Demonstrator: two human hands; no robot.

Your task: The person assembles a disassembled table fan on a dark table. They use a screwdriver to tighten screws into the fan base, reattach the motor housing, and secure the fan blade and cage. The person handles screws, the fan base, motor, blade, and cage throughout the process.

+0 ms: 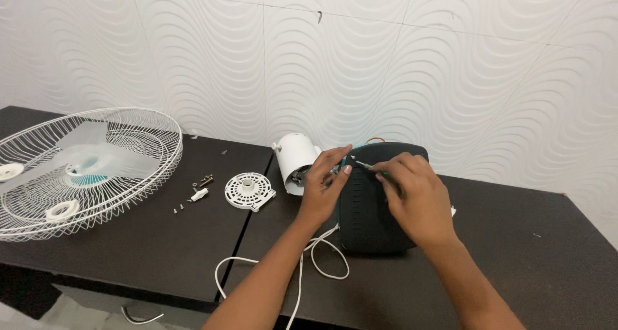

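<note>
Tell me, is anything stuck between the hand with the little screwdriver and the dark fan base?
Nothing visible is. The right hand rests directly over the dark teal plastic fan base, its thin green-handled screwdriver pointing at the base's top edge. The left hand steadies that same spot from the side, beside the tip.

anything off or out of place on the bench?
Loose screws and small fittings lie scattered on the table beside the round white cap. The white cord dangles over the front edge. Nothing looks broken.
</note>
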